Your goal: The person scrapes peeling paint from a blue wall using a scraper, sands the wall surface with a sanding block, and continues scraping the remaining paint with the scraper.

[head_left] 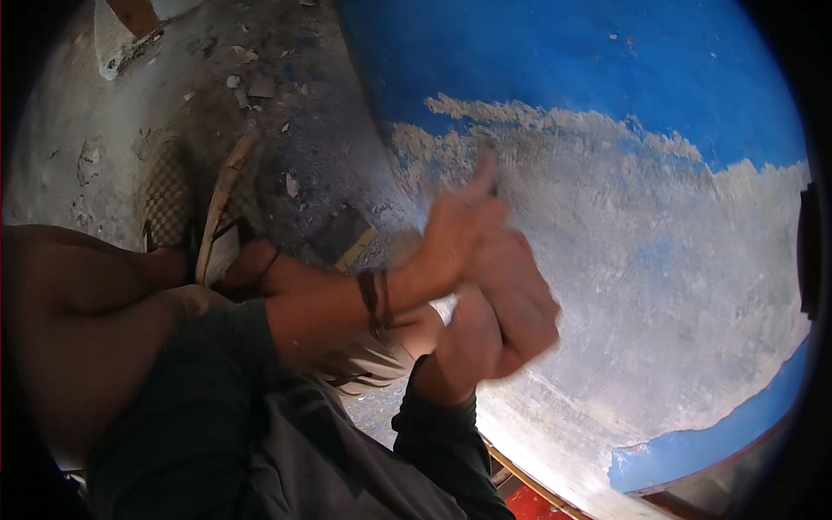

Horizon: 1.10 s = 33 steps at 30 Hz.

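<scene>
My left hand [464, 227], with a dark band on its wrist, is at the wall surface. Its index finger points up toward the ragged edge of the blue paint [572, 56], and its other fingers are curled in. Just below and against it, my right hand [511, 308] is closed in a fist. Both hands are smeared by motion. A thin dark edge shows beside the left index finger, but whatever the hands grip is mostly hidden. Under them spreads the bare, grey-white scraped area [641, 260] of the wall.
Paint flakes and chips [292, 185] lie on the grey floor [78, 165] at left. A checkered shoe [166, 191] stands there. Near my wrist is a dark flat piece with a yellowish edge [357, 248]. Something red [530, 504] shows at the bottom.
</scene>
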Available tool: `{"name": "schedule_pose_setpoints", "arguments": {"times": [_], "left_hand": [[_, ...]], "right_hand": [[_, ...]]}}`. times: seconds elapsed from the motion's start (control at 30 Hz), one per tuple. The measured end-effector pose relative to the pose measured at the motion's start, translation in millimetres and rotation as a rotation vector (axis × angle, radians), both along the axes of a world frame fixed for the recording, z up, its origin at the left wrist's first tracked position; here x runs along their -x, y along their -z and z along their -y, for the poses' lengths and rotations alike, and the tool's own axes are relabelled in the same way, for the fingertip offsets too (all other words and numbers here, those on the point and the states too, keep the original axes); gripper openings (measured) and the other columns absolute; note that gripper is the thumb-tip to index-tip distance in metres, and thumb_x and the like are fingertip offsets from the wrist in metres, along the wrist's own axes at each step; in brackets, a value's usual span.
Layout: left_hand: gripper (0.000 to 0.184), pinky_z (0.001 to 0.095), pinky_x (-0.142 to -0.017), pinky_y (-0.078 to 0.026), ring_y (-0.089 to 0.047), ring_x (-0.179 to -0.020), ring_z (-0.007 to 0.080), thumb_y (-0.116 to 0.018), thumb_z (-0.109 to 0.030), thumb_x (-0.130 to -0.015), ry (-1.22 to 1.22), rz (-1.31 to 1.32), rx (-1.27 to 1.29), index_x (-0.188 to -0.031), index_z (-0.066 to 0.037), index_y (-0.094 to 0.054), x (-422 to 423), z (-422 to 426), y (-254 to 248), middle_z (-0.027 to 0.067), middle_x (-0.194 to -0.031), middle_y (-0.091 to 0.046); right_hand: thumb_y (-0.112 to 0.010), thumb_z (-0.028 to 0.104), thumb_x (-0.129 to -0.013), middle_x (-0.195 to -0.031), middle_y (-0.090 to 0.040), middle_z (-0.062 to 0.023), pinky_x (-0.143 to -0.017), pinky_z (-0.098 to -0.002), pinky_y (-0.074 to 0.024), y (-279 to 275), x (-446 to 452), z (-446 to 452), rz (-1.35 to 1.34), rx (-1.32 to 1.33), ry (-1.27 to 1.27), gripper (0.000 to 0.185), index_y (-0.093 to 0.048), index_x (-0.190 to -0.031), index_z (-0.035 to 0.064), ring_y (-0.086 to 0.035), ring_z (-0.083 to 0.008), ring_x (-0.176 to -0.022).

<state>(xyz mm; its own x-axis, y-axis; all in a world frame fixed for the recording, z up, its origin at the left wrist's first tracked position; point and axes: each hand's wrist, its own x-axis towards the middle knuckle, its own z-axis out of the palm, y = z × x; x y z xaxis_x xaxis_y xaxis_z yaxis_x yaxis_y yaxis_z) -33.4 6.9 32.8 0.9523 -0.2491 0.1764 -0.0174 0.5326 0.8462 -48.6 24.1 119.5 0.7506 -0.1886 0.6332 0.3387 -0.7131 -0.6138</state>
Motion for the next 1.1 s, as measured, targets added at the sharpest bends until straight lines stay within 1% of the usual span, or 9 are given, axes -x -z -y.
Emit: {"name": "schedule_pose_setpoints", "arguments": {"times": [0.03,0.33,0.53,0.6,0.73,0.83,0.9,1.0,1.1], "left_hand": [[0.027,0.0195,-0.048,-0.035,-0.036,-0.056,0.0031,-0.046,-0.020,-0.093,0.031,-0.058,0.041,-0.095,0.003,-0.059,3.2,-0.8,-3.7,-0.0039,-0.061,-0.037],[0.038,0.0217,-0.047,-0.034,-0.037,-0.057,0.0042,-0.053,-0.021,-0.089,0.362,-0.410,0.183,-0.116,0.005,-0.053,-14.1,-12.4,-0.3,-0.0054,-0.064,-0.041],[0.046,0.0277,-0.057,-0.043,-0.041,-0.060,0.0082,-0.057,-0.022,-0.085,-0.155,0.236,-0.088,-0.117,0.009,-0.050,-20.5,-7.7,24.0,-0.0079,-0.066,-0.050],[0.047,0.0281,-0.058,-0.044,-0.042,-0.061,0.0076,-0.060,-0.024,-0.084,0.392,-0.312,0.275,-0.116,0.010,-0.050,-21.3,-23.7,-0.7,-0.0092,-0.066,-0.049],[0.037,0.0253,-0.054,-0.043,-0.040,-0.058,0.0051,-0.058,-0.022,-0.086,0.538,-0.467,0.203,-0.109,0.007,-0.055,-26.3,-15.8,12.9,-0.0095,-0.063,-0.046],[0.027,0.0202,-0.050,-0.040,-0.037,-0.055,0.0012,-0.055,-0.021,-0.088,0.155,-0.172,0.134,-0.100,0.002,-0.058,-18.1,-9.4,12.2,-0.0096,-0.060,-0.042],[0.020,0.0177,-0.046,-0.038,-0.036,-0.052,-0.0009,-0.054,-0.020,-0.089,0.498,-0.705,0.477,-0.095,-0.001,-0.058,-26.5,-15.9,12.0,-0.0093,-0.059,-0.041],[0.021,0.0189,-0.044,-0.038,-0.038,-0.051,-0.0001,-0.053,-0.023,-0.090,0.480,-0.344,0.429,-0.092,-0.002,-0.058,-25.0,-3.6,51.7,-0.0094,-0.058,-0.038],[0.025,0.0191,-0.044,-0.038,-0.039,-0.052,0.0005,-0.051,-0.021,-0.091,0.319,-0.304,0.185,-0.102,0.001,-0.057,-19.0,-17.7,6.0,-0.0088,-0.060,-0.040]], "right_hand": [[-0.048,0.000,-0.055,-0.053,-0.046,-0.0122,-0.053,-0.0328,-0.0397,-16.3,13.5,-5.0,-0.194,0.035,0.037,0.010,-0.044,-0.055,-0.0089,-0.044,-0.0211,-0.050],[-0.050,0.001,-0.054,-0.053,-0.047,-0.0111,-0.053,-0.0312,-0.0388,10.1,-0.4,-1.7,-0.106,-0.020,0.006,0.011,-0.045,-0.055,-0.0090,-0.044,-0.0198,-0.050],[-0.054,0.002,-0.059,-0.052,-0.044,-0.0086,-0.055,-0.0294,-0.0388,6.2,-2.3,-9.8,-0.122,0.087,-0.025,0.014,-0.043,-0.052,-0.0033,-0.043,-0.0186,-0.050],[-0.053,0.003,-0.059,-0.052,-0.044,-0.0087,-0.056,-0.0296,-0.0390,15.9,-2.4,-5.5,-0.138,0.111,-0.030,0.014,-0.044,-0.052,-0.0041,-0.043,-0.0185,-0.051],[-0.051,0.005,-0.057,-0.053,-0.046,-0.0097,-0.056,-0.0310,-0.0393,20.1,0.1,-1.4,-0.194,0.067,0.029,0.014,-0.045,-0.051,-0.0060,-0.044,-0.0178,-0.051],[-0.050,0.000,-0.053,-0.051,-0.043,-0.0097,-0.053,-0.0294,-0.0366,11.0,0.0,-7.4,-0.080,-0.013,-0.018,0.011,-0.041,-0.051,-0.0058,-0.040,-0.0169,-0.050],[-0.050,0.002,-0.053,-0.051,-0.044,-0.0104,-0.053,-0.0294,-0.0372,24.5,1.8,1.8,-0.178,0.028,0.051,0.010,-0.043,-0.051,-0.0061,-0.042,-0.0178,-0.050],[-0.049,0.003,-0.054,-0.051,-0.044,-0.0117,-0.055,-0.0301,-0.0389,34.9,-6.3,7.8,-0.185,0.062,0.007,0.010,-0.045,-0.050,-0.0055,-0.044,-0.0200,-0.051],[-0.050,-0.001,-0.055,-0.052,-0.043,-0.0107,-0.054,-0.0302,-0.0381,10.5,5.9,-6.5,-0.154,-0.019,0.006,0.007,-0.046,-0.053,-0.0065,-0.042,-0.0197,-0.052]]}}
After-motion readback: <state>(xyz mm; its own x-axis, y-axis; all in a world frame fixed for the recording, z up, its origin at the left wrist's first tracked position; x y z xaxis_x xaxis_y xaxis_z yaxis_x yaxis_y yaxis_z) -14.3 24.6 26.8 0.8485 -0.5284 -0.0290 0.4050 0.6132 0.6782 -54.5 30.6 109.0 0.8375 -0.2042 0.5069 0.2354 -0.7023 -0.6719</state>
